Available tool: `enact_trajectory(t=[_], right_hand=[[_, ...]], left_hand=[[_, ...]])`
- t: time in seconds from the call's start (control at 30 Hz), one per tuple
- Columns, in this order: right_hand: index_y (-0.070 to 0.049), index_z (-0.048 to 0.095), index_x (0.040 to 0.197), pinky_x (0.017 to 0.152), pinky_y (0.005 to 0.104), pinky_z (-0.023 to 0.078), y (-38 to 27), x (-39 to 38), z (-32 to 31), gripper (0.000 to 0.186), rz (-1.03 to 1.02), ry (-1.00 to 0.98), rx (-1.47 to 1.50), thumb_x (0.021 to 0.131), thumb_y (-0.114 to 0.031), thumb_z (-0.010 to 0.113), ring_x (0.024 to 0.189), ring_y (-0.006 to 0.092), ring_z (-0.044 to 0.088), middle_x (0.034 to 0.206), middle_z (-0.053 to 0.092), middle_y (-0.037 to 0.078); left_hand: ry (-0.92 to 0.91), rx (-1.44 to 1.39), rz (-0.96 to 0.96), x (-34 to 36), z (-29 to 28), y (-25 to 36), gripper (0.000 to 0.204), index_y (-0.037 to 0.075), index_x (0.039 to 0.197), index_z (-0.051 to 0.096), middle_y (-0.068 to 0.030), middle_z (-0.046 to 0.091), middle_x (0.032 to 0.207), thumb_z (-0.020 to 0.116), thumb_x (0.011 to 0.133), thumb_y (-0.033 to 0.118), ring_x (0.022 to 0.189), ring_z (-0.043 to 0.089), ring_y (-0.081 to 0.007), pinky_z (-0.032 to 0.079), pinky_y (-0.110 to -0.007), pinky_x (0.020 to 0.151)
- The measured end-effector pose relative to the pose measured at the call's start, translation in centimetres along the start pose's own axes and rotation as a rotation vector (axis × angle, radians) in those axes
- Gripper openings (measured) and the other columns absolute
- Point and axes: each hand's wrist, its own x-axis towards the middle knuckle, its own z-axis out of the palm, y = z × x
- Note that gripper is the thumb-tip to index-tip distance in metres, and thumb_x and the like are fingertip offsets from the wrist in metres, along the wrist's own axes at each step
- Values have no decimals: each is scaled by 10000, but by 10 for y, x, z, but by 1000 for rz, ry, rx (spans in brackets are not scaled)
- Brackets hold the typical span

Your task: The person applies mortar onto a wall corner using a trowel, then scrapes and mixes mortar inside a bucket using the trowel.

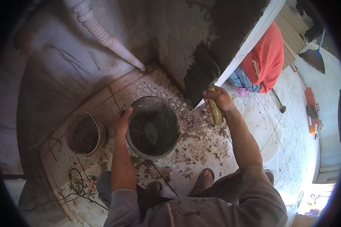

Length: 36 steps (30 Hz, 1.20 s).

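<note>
My right hand (220, 100) is closed round the yellowish handle of a plastering trowel (216, 113). Its blade is hard to make out against the dark wet mortar (199, 73) on the wall, close to a white edge strip (250, 39). Lower and to the left, my left hand (121, 122) grips the left rim of a round black bucket (135, 148), thumb upward. The bucket stands on the dirty floor in front of my feet, with dark, wet-looking contents or residue inside that I cannot identify.
A second bucket (105, 137) with a hoop handle stands at the left, near a cable (76, 181). A pale corrugated pipe (104, 34) runs down to the floor. Mortar crumbs (201, 145) litter the tiles. Beyond the wall edge, a person in red (267, 56) crouches; a broom (313, 59) hangs behind.
</note>
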Motion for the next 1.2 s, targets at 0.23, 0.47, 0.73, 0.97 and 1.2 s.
enact_trajectory(t=[0.23,0.47,0.73,0.97,1.2], right_hand=[[-49,547,839,423,280,481,-80,-40,15,177,-30,118,14,878,-207,617,498,130,559,686,570,39],[-29,551,881,446,289,468,-133,-105,22,191,-307,249,-109,861,-206,618,507,128,555,688,570,47],[-24,550,959,464,335,497,-10,-36,38,256,-242,151,-741,854,-225,667,522,180,596,667,567,71],[61,600,991,577,363,528,14,37,34,369,-78,230,-799,792,-243,660,608,259,637,707,630,168],[4,574,847,460,304,439,-77,-26,27,273,-156,256,-447,821,-252,664,491,148,538,651,562,64]], left_hand=[[-29,-10,12,-22,0,30,576,-22,688,598,-64,500,577,684,781,539,588,460,-148,393,-348,593],[-121,-131,86,-12,12,23,571,-35,648,557,-28,467,575,717,780,496,574,418,-133,376,-328,563],[-94,-110,64,-21,14,25,584,-52,698,591,-66,493,584,708,778,514,575,448,-159,400,-356,584],[8,1,70,-40,11,24,585,-62,728,602,-100,501,585,708,776,511,564,469,-191,403,-379,583],[-90,-116,91,-34,15,33,599,-49,652,544,-64,454,562,712,780,512,553,425,-166,377,-363,556]])
